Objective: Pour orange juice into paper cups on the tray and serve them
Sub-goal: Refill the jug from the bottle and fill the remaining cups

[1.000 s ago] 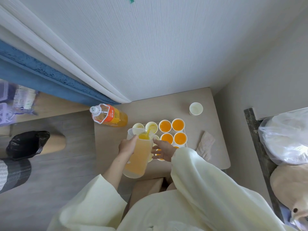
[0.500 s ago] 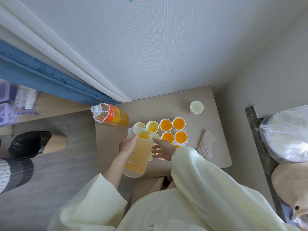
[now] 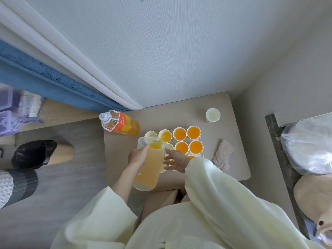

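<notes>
My left hand [image 3: 138, 155] grips a clear plastic pitcher [image 3: 149, 169] of orange juice, tilted forward. Juice runs from its spout into a paper cup [image 3: 165, 135] in the tray's back row. The white tray [image 3: 202, 153] holds several paper cups; those on the right, like the cup [image 3: 193, 132], are full of juice, and the back left cup [image 3: 151, 135] looks nearly empty. My right hand [image 3: 177, 159] hovers over the tray's near cups with fingers spread, its fingertips close to the pitcher's side. Some near cups are hidden behind the pitcher and hand.
A large juice bottle [image 3: 120, 123] with an orange label lies on the table's back left. A lone empty paper cup [image 3: 212, 115] stands at the back right. A crumpled cloth [image 3: 222, 154] lies right of the tray. The small table [image 3: 181, 112] sits against the wall.
The back-row cup under the spout has filled a little more with juice. My hands and the pitcher have barely moved.
</notes>
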Tool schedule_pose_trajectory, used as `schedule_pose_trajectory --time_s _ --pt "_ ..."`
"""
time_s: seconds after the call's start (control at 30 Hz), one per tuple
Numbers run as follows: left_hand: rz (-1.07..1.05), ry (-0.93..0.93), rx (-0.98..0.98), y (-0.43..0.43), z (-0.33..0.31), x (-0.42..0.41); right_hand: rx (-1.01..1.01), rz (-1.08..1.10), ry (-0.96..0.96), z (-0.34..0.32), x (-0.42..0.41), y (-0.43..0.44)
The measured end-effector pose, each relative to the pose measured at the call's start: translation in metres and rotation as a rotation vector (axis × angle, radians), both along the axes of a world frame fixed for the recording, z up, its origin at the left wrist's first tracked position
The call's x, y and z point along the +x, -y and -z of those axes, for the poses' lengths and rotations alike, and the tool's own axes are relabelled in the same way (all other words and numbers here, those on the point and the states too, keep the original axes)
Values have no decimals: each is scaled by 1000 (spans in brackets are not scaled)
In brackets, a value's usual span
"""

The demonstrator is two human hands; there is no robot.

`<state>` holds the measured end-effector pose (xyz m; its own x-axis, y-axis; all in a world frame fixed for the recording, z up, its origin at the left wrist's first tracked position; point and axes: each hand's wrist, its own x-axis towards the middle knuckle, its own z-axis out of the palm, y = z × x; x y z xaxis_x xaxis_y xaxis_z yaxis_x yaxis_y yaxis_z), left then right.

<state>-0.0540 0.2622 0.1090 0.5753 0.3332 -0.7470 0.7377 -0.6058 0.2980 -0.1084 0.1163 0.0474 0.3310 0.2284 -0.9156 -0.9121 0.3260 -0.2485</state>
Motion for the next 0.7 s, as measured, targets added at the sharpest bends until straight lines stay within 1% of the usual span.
schedule_pose_trajectory --time_s 0.7 --pt "32 -27 10 2 -2 1 -30 -10 -3 1 2 -2"
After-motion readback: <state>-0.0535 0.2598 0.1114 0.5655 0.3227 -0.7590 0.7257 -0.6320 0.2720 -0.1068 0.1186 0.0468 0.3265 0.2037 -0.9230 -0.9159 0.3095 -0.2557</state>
